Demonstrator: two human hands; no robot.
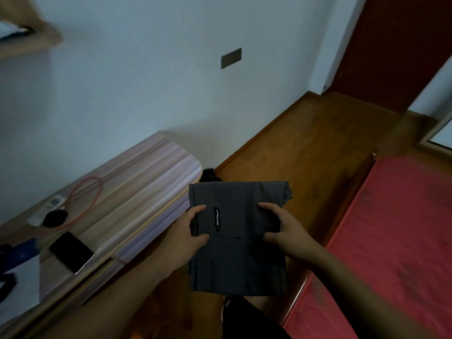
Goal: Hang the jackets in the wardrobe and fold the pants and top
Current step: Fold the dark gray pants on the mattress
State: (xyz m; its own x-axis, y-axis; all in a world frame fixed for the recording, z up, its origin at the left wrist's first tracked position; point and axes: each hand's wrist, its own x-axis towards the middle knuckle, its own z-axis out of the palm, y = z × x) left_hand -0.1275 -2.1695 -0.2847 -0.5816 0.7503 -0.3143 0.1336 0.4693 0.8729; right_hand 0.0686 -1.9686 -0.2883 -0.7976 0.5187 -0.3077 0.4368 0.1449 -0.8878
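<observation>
**Pants [238,255] folded small, held up in both hands**

From the head camera, the grey pants are a neat folded rectangle held in the air above the wooden floor [305,143], between the table [137,192] on the left and the red bed [391,241] on the right. They touch neither. A small black label [216,217] sits on the front, its writing too fine to read, with a dark button just below it.

The left hand [189,231] has its fingers clamped on the left edge. The right hand [283,226] grips the right edge the same way. Only the digits curled over the front show; the rest of each hand's fingers are hidden behind the cloth. At the top right corner some inner layers of cloth poke out past the fold.

Something dark [209,173] peeks over the top edge of the pants by the table corner, and I cannot tell what it is. Below the pants, a bit of the person's dark clothing is partly covered.

On the table lie a black phone [71,250], a looped red cable [85,199], a round black object [55,217] and a pale, blurred gadget [46,209]. The table's near end runs out of the picture. A dark plate [231,58] is on the wall, and a dark red door [396,45] is cut off at the top right.
</observation>
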